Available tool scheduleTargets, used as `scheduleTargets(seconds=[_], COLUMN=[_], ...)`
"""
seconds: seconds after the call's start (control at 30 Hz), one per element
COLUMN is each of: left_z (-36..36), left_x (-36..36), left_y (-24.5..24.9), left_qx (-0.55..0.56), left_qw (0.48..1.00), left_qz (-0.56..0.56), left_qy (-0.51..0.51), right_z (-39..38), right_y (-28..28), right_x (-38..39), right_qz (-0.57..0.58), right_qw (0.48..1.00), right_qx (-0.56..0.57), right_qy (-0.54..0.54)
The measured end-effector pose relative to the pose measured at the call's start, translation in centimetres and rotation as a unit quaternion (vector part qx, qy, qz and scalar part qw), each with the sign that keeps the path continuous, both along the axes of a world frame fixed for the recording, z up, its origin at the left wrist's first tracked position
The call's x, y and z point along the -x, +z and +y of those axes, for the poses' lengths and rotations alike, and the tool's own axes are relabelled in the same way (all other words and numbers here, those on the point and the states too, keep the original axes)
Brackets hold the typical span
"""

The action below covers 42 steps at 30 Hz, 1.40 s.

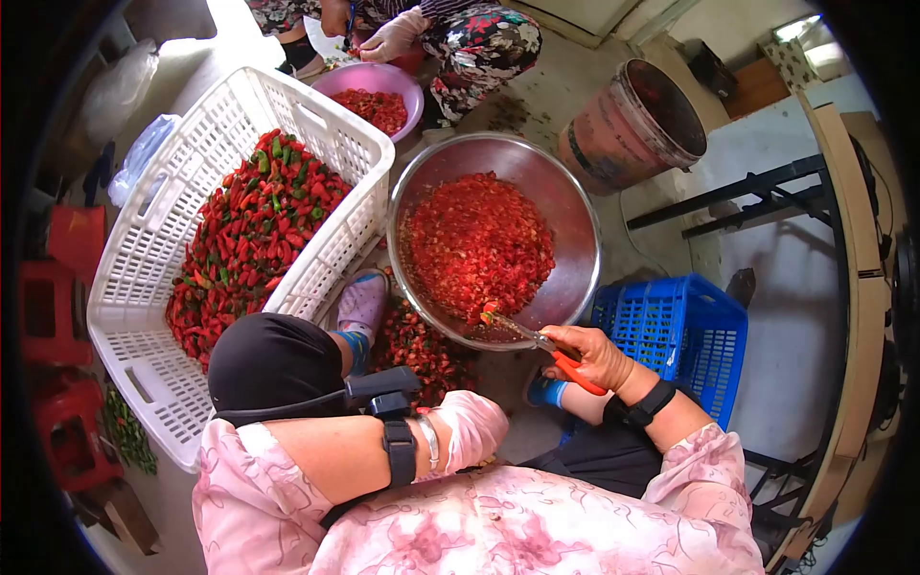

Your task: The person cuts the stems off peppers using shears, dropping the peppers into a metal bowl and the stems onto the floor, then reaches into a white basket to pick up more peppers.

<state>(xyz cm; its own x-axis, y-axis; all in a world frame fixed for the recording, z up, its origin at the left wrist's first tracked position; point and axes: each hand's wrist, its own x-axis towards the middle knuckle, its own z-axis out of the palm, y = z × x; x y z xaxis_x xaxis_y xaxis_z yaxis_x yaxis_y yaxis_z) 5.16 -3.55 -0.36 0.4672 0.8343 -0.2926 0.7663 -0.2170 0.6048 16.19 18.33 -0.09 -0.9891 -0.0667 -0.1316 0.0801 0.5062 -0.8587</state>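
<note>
My right hand [594, 356] is closed around red-handled scissors [567, 362]. Their blades reach over the near rim of a large steel bowl [572, 206], with a bit of red pepper at the tips. Chopped red peppers [479, 244] lie in the bowl. My left hand [471, 426], in a thin pale glove, is bent near my lap; its fingers are hidden, so what it holds cannot be made out. Left of the bowl, a white crate [331, 120] holds whole red peppers [259, 225] with some green ones. Cut pepper pieces [426, 355] lie on the floor below the bowl.
Across from me, a person's gloved hand [395, 36] is beside a pink basin [414, 94] of chopped peppers. A dirty bucket [613, 139] stands beyond the bowl at right. A blue crate [714, 331] and a black-framed table [848, 240] are at right; red stools [53, 311] are at left.
</note>
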Motion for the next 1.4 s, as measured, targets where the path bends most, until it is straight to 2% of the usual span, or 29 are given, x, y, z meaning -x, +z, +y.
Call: scheduleTargets(seconds=[0.13,0.2,0.33,0.4,0.47,0.57,0.63,0.67,0.7,0.8,0.93,1.0,1.23,1.33,1.4], left_z=[-0.1,0.1,-0.2,-0.1,0.2,0.4,0.1,0.1,0.4,-0.1,0.0,-0.1,0.3,1.6,2.5], left_x=[-0.1,0.2,0.1,0.9,1.3,1.4,1.0,1.0,1.2,1.1,1.0,0.9,1.4,2.8,4.0], left_y=[-0.1,0.7,0.4,1.0,1.6,1.8,1.2,0.9,0.7,1.5,0.7,0.2,1.4,2.7,2.9], left_qx=[-0.007,0.005,-0.008,-0.011,-0.013,0.031,-0.02,-0.03,-0.034,-0.022,-0.018,-0.051,-0.003,0.104,0.082], left_qw=[1.0,1.0,0.999,0.999,0.999,0.997,0.999,0.998,0.998,0.999,1.0,0.998,0.999,0.975,0.961], left_qz=[-0.009,-0.009,-0.026,-0.033,-0.038,-0.045,-0.028,-0.037,-0.033,-0.022,-0.013,-0.038,-0.035,-0.052,-0.016], left_qy=[0.007,0.013,0.044,0.025,0.004,0.051,0.017,0.031,0.037,0.028,0.011,0.021,0.039,0.188,0.263], right_z=[-0.3,-0.4,-0.9,-0.9,-0.8,-0.7,0.3,0.8,1.2,0.5,0.3,0.1,-0.1,0.1,0.3], right_y=[0.4,0.5,1.1,1.3,1.6,1.8,0.5,0.2,-0.1,-1.1,-1.4,-1.3,-1.3,-0.9,-0.6], right_x=[0.0,0.2,0.7,0.8,0.8,1.1,0.6,0.4,0.6,-0.5,-0.3,-0.3,0.0,-0.1,-0.2], right_qz=[-0.022,0.022,0.025,0.076,0.075,0.086,-0.046,-0.067,-0.061,-0.03,0.0,0.008,0.036,0.037,0.026], right_qw=[1.0,0.998,0.995,0.971,0.965,0.951,0.918,0.911,0.91,0.942,0.952,0.962,0.968,0.96,0.96], right_qx=[0.015,-0.058,-0.092,-0.225,-0.241,-0.27,-0.387,-0.4,-0.404,-0.317,-0.287,-0.249,-0.221,-0.255,-0.252], right_qy=[-0.01,0.005,-0.022,-0.037,-0.062,-0.12,-0.08,-0.069,-0.065,-0.105,-0.105,-0.111,-0.113,-0.111,-0.118])
